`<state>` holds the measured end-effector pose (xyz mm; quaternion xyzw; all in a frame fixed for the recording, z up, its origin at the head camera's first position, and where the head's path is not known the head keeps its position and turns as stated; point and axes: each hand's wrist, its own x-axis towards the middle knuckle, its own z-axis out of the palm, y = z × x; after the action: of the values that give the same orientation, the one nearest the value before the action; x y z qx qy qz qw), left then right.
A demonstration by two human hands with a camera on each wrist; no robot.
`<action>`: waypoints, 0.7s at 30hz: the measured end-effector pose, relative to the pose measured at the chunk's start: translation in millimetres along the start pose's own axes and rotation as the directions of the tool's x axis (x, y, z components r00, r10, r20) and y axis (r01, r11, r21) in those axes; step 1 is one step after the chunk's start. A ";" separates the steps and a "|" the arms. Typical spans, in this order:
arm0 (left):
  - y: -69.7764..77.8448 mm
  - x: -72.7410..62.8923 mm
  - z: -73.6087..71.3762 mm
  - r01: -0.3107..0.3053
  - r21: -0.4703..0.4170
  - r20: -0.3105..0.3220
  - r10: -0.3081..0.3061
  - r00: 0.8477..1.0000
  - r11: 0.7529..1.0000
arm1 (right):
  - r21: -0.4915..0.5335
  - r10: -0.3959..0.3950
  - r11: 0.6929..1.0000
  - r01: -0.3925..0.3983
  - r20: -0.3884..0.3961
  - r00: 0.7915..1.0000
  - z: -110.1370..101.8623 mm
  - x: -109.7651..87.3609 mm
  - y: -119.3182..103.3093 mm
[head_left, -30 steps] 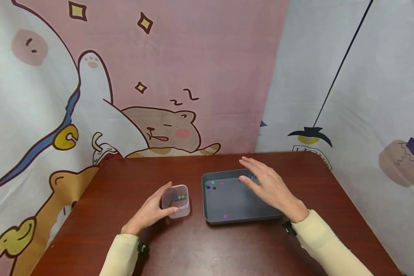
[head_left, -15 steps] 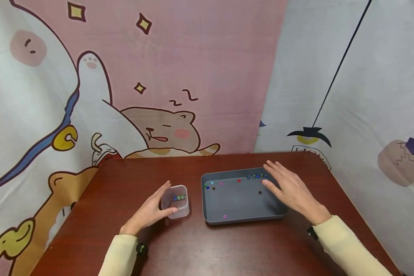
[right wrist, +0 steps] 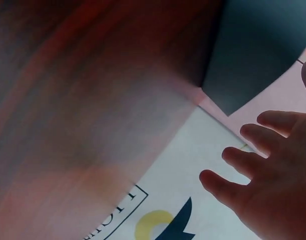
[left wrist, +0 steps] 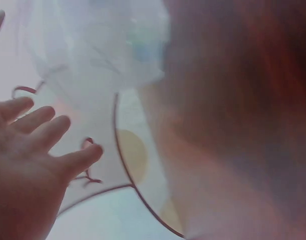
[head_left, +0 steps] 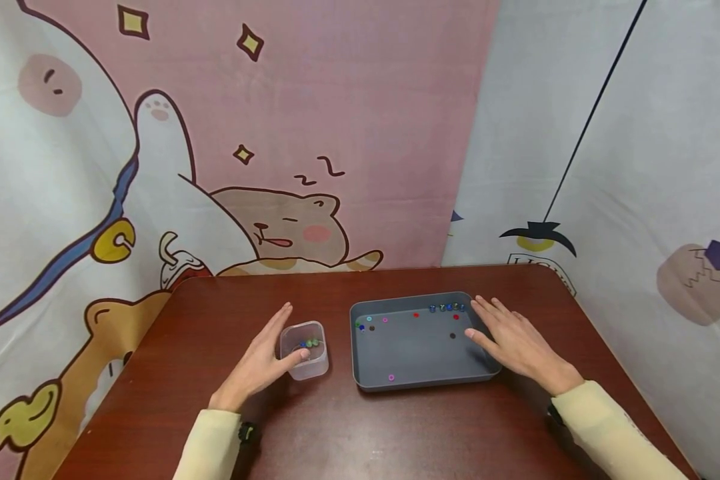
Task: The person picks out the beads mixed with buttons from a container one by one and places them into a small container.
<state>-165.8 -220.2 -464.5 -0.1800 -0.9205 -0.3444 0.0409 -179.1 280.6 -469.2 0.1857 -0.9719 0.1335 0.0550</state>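
A small clear plastic box (head_left: 318, 367) stands left of centre on the table. Inside it lie a thin cord and a few green and blue beads (head_left: 313, 343). Just left of the box is my left hand (head_left: 258, 370), fingers straight and spread, its thumb crossing in front of the box; whether it touches is unclear. A grey tray (head_left: 411, 363) holds several small rings and beads, among them a row of patterned beads (head_left: 449, 307) along its back wall. My right hand (head_left: 519, 347) hovers at the tray's right edge with straight fingers, holding nothing and covering part of that edge.
The brown wooden table (head_left: 360, 433) carries the box and the tray, with a gap between them. Behind it hangs a printed cloth (head_left: 384, 133), close to the table's back edge; pale cloth also runs along the right side.
My right hand has moved right, from above the tray to its right edge, uncovering the back-row beads and a dark ring. My left fingers have shifted slightly up and away from the box.
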 end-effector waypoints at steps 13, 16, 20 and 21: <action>86.6 33.4 8.1 -0.255 0.036 -0.085 0.258 0.963 0.966 | -0.004 0.028 1.000 -0.028 0.066 0.997 13.9 -7.9 9.0; 104.0 45.5 14.3 -0.315 0.046 -0.068 0.318 0.946 0.948 | 0.002 0.030 1.000 -0.030 0.070 0.997 15.2 -9.1 8.7; 121.4 63.8 25.3 -0.362 0.067 -0.016 0.364 0.931 0.930 | 0.007 0.027 1.000 -0.028 0.073 0.997 15.9 -10.0 7.8; 124.8 68.4 28.5 -0.366 0.076 0.004 0.367 0.930 0.928 | 0.007 0.023 1.000 -0.024 0.074 0.997 16.0 -10.2 7.7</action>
<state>-183.3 -93.8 -395.2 -0.3450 -0.8829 -0.2965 0.1161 -173.5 286.5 -488.0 0.1794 -0.9748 0.1312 0.0165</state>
